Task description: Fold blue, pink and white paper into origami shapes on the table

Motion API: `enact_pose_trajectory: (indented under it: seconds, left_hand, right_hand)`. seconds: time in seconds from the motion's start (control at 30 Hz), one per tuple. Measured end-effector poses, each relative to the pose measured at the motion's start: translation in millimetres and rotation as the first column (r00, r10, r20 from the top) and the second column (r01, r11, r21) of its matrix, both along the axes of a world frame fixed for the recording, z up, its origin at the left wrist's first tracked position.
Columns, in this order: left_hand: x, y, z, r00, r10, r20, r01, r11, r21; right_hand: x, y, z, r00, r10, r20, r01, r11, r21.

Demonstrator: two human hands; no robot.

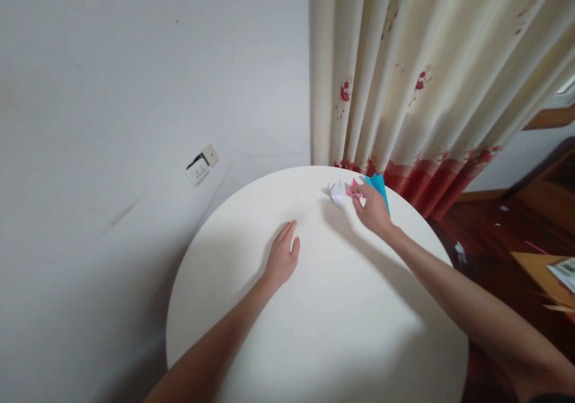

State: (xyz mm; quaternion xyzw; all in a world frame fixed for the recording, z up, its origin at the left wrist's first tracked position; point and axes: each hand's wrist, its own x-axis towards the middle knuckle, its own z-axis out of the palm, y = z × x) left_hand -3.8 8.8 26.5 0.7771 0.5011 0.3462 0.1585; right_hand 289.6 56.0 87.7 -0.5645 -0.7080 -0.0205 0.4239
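Observation:
My left hand [283, 253] lies on the round white table [341, 319], its fingers stretched out and nothing in it. At the table's far right side, my right hand [372, 208] has its fingers closed on a small pink folded paper [354, 188]. Just left of that hand is a white folded paper [337, 194]. A blue folded paper [378, 184] sits behind the right hand, which partly hides it. The exact shapes of the folded papers are too small to make out.
A pale wall [112, 121] with a socket [197, 171] stands at the left. Behind the table hangs a cream curtain [381, 61] with red flowers. To the right, a brown board [539, 271] and white scraps [460, 252] are on or near the dark floor.

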Motion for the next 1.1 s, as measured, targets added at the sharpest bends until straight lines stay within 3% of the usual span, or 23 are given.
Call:
enact_pose_trajectory:
  seconds: [0.17,0.33,0.57,0.93,1.1]
  left_hand:
    - [9,-11,-4.8,0.935,-0.043,-0.353,0.032,0.999,-0.039]
    - [16,-19,-11.1,0.84,-0.067,-0.538,0.075,0.997,-0.007]
    - [17,-20,-14.7,0.826,-0.054,-0.561,0.089,0.995,0.037]
    - [15,-13,-15.1,0.817,-0.093,-0.57,0.093,0.995,-0.029]
    - [13,-12,-14.8,0.828,-0.102,-0.552,0.091,0.995,-0.047]
  right_hand:
    - [-50,-62,-55.6,0.986,0.148,0.082,-0.121,0.955,-0.27]
    - [-76,-85,-79.3,0.943,0.242,0.23,-0.13,0.9,-0.416]
    - [-80,-88,-77.6,0.926,0.259,0.273,-0.106,0.876,-0.471]
    - [-81,-89,-74.9,0.934,0.255,0.249,-0.111,0.873,-0.475]
    - [-69,-76,-64.2,0.962,0.231,0.144,-0.148,0.888,-0.435]
